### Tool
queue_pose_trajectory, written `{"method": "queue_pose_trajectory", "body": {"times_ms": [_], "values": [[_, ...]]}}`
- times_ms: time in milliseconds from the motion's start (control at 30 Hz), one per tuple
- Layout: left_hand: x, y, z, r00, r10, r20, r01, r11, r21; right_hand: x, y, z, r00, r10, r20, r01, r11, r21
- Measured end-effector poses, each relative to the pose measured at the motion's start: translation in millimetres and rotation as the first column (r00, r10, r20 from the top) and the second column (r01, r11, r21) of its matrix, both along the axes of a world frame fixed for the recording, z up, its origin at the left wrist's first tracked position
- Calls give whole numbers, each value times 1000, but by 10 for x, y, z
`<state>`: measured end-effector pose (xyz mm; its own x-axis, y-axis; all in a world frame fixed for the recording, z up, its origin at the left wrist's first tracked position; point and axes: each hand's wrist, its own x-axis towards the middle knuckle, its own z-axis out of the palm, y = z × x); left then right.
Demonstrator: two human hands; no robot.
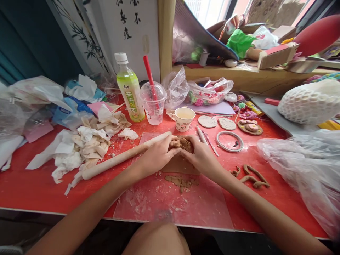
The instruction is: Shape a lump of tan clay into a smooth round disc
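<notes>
A lump of brown clay (185,143) is held between my two hands above the middle of the table. My left hand (158,153) closes on its left side, thumb toward me. From the right, my right hand (201,154) grips the same lump, with its thumb tip near the left thumb. Under the hands lies a flat brown clay slab (179,165), partly covered by them. Nearer me, crumbled clay scraps (182,182) are spread on a clear plastic sheet (170,209). A long wooden rolling pin (114,163) slants just left of my left hand.
Behind stand a paper cup (184,120), a plastic cup with a red straw (154,106) and a green drink bottle (129,90). Crumpled tissues (82,145) lie left. Rightward are a ring (230,141), clay strips (255,177) and a plastic bag (300,166).
</notes>
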<state>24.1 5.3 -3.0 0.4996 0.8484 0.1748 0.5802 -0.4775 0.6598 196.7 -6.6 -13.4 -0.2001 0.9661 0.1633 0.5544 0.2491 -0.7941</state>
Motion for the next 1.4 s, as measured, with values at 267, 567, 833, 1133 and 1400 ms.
{"method": "queue_pose_trajectory", "body": {"times_ms": [267, 567, 833, 1133, 1400], "values": [[-43, 11, 25, 996, 91, 14, -92, 989, 114, -19, -70, 61, 982, 98, -159, -106, 993, -46], [-19, -34, 63, 990, 28, 137, -88, 886, 456, -57, -68, 186, 640, 35, -767, -400, 868, -294], [3, -150, 5, 987, 105, -124, 27, 644, 764, -175, -276, 196, 515, 60, -855, -744, 527, -411], [-479, 117, 475, 674, 326, 663, -549, 822, 154, -98, -63, 178, 542, -130, -830, -588, 647, -485], [113, -105, 338, 957, 63, 285, -208, 832, 514, -191, -85, 224, 564, -48, -825, -458, 812, -361]]}}
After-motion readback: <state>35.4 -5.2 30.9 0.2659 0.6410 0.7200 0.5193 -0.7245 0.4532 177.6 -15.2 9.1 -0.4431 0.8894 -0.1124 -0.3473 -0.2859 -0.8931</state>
